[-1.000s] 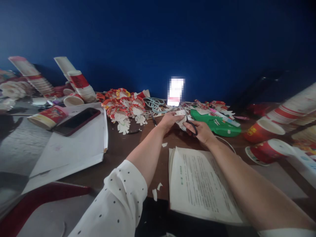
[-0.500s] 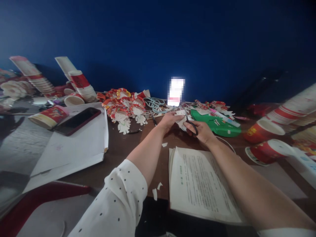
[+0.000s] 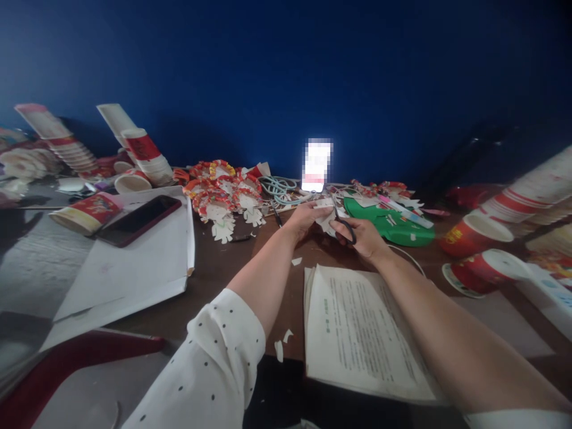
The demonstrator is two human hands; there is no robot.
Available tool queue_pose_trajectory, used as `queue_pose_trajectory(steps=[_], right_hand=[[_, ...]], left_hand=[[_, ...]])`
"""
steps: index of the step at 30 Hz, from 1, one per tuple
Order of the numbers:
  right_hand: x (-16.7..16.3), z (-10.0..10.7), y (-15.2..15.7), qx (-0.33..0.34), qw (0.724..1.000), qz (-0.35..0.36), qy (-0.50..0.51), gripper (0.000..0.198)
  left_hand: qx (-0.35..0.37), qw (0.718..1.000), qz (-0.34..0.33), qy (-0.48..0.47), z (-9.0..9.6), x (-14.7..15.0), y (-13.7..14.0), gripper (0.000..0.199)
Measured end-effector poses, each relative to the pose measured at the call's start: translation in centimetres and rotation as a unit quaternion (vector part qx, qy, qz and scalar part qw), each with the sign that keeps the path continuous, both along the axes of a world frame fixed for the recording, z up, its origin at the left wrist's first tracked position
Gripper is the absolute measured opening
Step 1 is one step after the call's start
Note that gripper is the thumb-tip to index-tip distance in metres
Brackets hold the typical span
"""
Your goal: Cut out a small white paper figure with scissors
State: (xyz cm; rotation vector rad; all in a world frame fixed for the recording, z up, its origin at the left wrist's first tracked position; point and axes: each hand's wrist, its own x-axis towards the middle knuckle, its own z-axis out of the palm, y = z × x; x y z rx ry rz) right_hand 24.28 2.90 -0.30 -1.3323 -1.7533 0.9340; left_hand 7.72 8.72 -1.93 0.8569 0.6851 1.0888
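While I watch from afar, the white paper piece [image 3: 325,220] is at centre, toward the far side of the brown table [image 3: 223,274]. The left hand [image 3: 301,219] pinches it between thumb and fingers; the right hand [image 3: 364,238] is curled through the handles of the black scissors [image 3: 351,229], though I can't tell how far the blades part. I'd judge the paper light, easily creased, best gripped by its left edge. Scraps [image 3: 279,351] lie near; beyond the far edge stands a blue wall [image 3: 214,77].
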Motion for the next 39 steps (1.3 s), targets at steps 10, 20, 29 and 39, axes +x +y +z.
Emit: queue_pose_trajectory(steps=[10, 20, 29, 39], right_hand=[[0.0, -0.15, 0.23, -0.013, 1.0, -0.001, 0.013, 0.055], [-0.18, 0.26, 0.05, -0.021, 0.999, -0.009, 0.037, 0.056], [-0.18, 0.41, -0.07, -0.023, 0.999, -0.003, 0.044, 0.056], [-0.19, 0.74, -0.22, -0.022, 0.999, -0.004, 0.038, 0.056]], left_hand=[[-0.007, 1.0, 0.002, 0.004, 0.29, -0.16, -0.3, 0.031], [0.002, 1.0, 0.005, 0.007, 0.73, -0.15, -0.49, 0.034], [-0.001, 1.0, 0.006, 0.009, 0.9, -0.23, -0.68, 0.031], [0.011, 0.999, 0.012, 0.031, 0.79, -0.19, -0.49, 0.028]])
